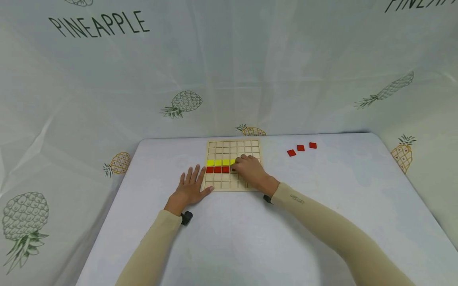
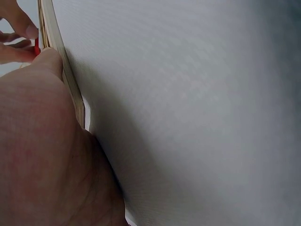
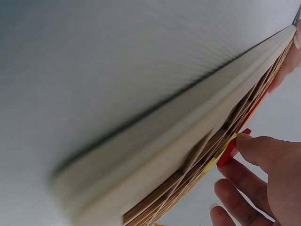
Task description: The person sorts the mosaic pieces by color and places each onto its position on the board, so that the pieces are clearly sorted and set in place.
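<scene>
A wooden grid board [image 1: 218, 186] lies flat on the table. Yellow square tiles [image 1: 218, 163] fill part of one row, and red square tiles [image 1: 218, 169] sit in the row nearer the person. My right hand [image 1: 252, 171] reaches over the board. In the right wrist view its thumb and index finger pinch a red tile [image 3: 229, 151] at the grid, beside the yellow ones. My left hand [image 1: 189, 190] rests with fingers spread at the board's left edge, its thumb touching the near left corner. The right hand hides some cells behind it.
Three loose red tiles [image 1: 300, 148] lie on the white table [image 1: 229, 238] to the right of the board. Behind the table hangs a pale cloth [image 1: 286, 79] printed with pineapples.
</scene>
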{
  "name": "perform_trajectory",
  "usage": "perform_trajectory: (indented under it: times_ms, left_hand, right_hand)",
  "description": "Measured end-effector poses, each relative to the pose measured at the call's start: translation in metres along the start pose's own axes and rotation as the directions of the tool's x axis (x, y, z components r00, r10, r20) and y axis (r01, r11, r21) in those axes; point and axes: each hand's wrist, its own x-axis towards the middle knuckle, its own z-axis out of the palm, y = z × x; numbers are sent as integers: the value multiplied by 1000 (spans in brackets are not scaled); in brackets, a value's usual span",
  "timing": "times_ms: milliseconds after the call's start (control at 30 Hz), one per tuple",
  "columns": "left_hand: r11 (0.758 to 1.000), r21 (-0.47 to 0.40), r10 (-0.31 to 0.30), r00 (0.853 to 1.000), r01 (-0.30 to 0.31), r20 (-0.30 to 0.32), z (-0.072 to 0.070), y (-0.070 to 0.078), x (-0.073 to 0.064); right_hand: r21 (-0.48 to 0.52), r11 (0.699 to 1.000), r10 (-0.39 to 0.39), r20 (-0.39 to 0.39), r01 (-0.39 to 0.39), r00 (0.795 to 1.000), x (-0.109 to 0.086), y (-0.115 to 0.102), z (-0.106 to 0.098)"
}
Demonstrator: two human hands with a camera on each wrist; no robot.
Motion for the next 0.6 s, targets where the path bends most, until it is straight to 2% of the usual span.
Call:
perform_trajectory:
  times_ms: [367,600]
  left_hand:
    - [1000,1,-5,1000,5,13,1,-2,1]
    - [1000,10,-13,1000,13,16,-2,1,-2]
  right_hand:
    - [-34,999,15,84,-12,996,10,-5,4]
    - [-36,999,22,95,-19,995,13,-5,4]
